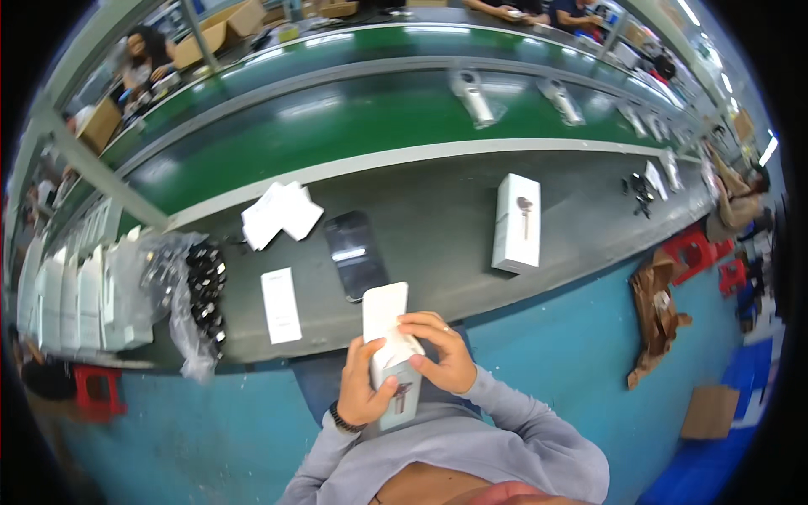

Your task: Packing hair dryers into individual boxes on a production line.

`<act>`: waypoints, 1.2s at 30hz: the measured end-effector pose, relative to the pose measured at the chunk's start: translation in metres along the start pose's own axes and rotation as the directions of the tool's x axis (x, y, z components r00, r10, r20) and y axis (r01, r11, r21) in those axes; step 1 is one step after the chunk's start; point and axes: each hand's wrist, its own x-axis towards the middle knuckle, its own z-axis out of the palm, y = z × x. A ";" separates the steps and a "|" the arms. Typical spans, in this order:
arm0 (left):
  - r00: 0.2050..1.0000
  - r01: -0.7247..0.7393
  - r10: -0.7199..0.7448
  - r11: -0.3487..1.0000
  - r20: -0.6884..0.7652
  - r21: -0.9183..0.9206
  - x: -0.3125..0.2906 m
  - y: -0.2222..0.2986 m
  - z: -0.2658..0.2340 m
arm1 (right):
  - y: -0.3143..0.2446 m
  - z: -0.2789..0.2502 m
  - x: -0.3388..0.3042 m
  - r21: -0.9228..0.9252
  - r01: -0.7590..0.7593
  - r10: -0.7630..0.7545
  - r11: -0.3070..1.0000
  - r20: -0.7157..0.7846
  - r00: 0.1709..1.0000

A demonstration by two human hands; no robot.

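Observation:
At the bench's near edge I hold a slim white box (402, 411) with a product picture on its side. My left hand (364, 394) wraps its left side, thumb across the front. My right hand (446, 358) closes on the right side near the box's upper end, fingers and thumb bent over it. A plain white piece (385, 305) extends beyond my fingers; I cannot tell whether it is a flap or an insert. Just past it a dark phone-like device (355, 255) lies flat. Left of that is a white printed card (281, 305).
A similar white box (517, 223) stands to the right. White papers (282, 214), bagged black parts (204, 295) and a row of white boxes (80, 303) occupy the left. Wrapped devices (474, 99) lie on the green conveyor (337, 118). Black parts (641, 192) lie far right. Other people sit around.

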 end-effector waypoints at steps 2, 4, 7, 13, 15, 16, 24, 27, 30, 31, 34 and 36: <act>0.999 -0.040 0.040 0.999 0.009 0.001 0.005 0.003 -0.001 | 0.005 0.011 -0.009 -0.066 0.029 -0.031 0.997 -0.028 0.999; 0.997 0.031 -0.030 0.999 0.065 -0.016 0.000 0.004 -0.004 | 0.010 0.019 -0.021 -0.059 -0.041 0.038 0.997 -0.050 0.998; 0.991 0.084 -0.084 0.996 0.107 0.005 -0.012 -0.001 -0.002 | 0.018 0.022 -0.032 -0.023 -0.034 0.034 0.999 -0.018 0.999; 0.984 0.165 -0.161 0.985 0.076 -0.055 -0.026 0.002 -0.007 | 0.017 0.034 -0.026 0.035 -0.058 0.057 0.998 0.025 0.998; 0.997 0.068 -0.068 0.998 0.021 -0.007 -0.021 0.002 -0.005 | 0.018 0.037 -0.026 0.236 -0.225 0.229 0.945 0.009 0.973; 0.999 -0.033 0.034 0.999 -0.024 0.038 -0.018 0.001 -0.005 | 0.020 0.037 -0.026 0.235 -0.225 0.230 0.946 0.003 0.973; 0.960 0.135 -0.219 0.908 -0.173 -0.398 -0.007 -0.007 0.014 | -0.001 0.038 0.000 0.426 -0.354 0.408 0.833 -0.039 0.912; 0.977 0.122 -0.159 0.964 -0.144 -0.238 -0.004 -0.006 0.006 | 0.016 0.034 -0.013 0.442 -0.375 0.399 0.815 0.041 0.916; 0.996 0.044 -0.053 0.992 -0.068 -0.120 -0.003 -0.018 0.002 | 0.031 0.035 -0.025 0.438 -0.372 0.386 0.818 0.061 0.920; 0.992 0.036 -0.057 0.983 -0.112 -0.179 -0.005 -0.025 0.005 | 0.036 0.033 -0.024 0.293 -0.277 0.275 0.915 0.047 0.960; 0.994 -0.004 -0.011 0.990 -0.106 -0.141 -0.005 -0.022 -0.005 | 0.033 0.022 -0.015 0.085 -0.047 0.033 0.995 0.150 0.988; 0.989 -0.015 -0.017 0.976 -0.145 -0.218 -0.008 -0.027 -0.003 | 0.032 0.017 -0.014 0.079 -0.012 -0.004 0.997 0.196 0.981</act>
